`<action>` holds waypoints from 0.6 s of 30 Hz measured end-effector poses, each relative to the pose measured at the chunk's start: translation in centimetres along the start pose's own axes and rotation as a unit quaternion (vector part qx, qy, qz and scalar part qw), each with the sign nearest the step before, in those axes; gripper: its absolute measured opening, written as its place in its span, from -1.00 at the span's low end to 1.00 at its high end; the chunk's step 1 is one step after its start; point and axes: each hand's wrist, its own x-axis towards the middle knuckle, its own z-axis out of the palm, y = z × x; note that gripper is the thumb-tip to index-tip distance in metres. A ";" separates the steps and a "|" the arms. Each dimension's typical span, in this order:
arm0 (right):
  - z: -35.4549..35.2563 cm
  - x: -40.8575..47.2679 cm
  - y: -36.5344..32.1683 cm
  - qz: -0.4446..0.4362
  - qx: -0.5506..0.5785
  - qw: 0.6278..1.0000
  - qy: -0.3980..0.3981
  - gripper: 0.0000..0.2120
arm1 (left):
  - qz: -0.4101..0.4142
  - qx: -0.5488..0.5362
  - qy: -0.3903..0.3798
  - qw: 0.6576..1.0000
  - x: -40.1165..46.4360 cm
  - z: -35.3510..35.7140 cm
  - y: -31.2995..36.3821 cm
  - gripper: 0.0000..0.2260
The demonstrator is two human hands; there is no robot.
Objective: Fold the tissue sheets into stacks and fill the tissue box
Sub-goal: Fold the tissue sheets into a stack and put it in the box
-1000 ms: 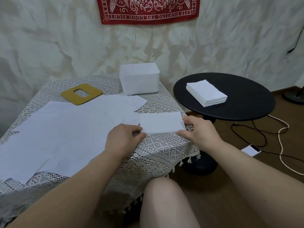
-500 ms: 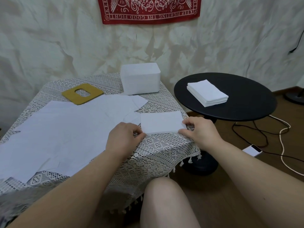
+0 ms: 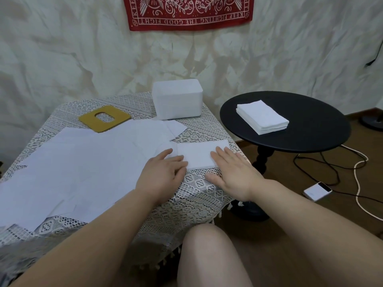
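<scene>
A folded white tissue (image 3: 200,154) lies near the right front corner of the lace-covered table (image 3: 196,195). My right hand (image 3: 232,172) lies flat with straight fingers pressing on the tissue's right part. My left hand (image 3: 163,175) rests with loosely spread fingers at the tissue's left edge, over the spread of unfolded white sheets (image 3: 83,166). The white tissue box (image 3: 177,98) stands at the table's back. Its yellow lid with an oval slot (image 3: 104,118) lies to the box's left. A stack of folded tissues (image 3: 262,117) sits on the black round side table (image 3: 306,121).
A red patterned cloth (image 3: 188,11) hangs on the wall behind. On the wooden floor to the right lie a white phone-like device (image 3: 318,190) and several cables (image 3: 360,183). My knee (image 3: 209,255) is below the table's front edge.
Both hands went from pinching the folded tissue's side edges to lying flat; my right hand now presses down on its right part and my left has opened out at its left edge.
</scene>
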 end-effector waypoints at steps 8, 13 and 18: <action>0.1 -0.1 0.1 -0.001 -0.027 0.999 -0.020 -0.24 | 0.000 -0.015 0.000 1.000 0.0 0.2 -0.1 -0.70; -0.3 -0.2 -0.3 0.004 -0.025 0.999 -0.030 -0.24 | 0.015 -0.002 0.002 1.000 0.0 0.0 0.0 -0.70; -1.0 0.4 -1.6 0.006 -0.024 1.000 0.000 -0.27 | 0.019 0.027 -0.021 0.999 0.4 -1.2 -0.2 -0.64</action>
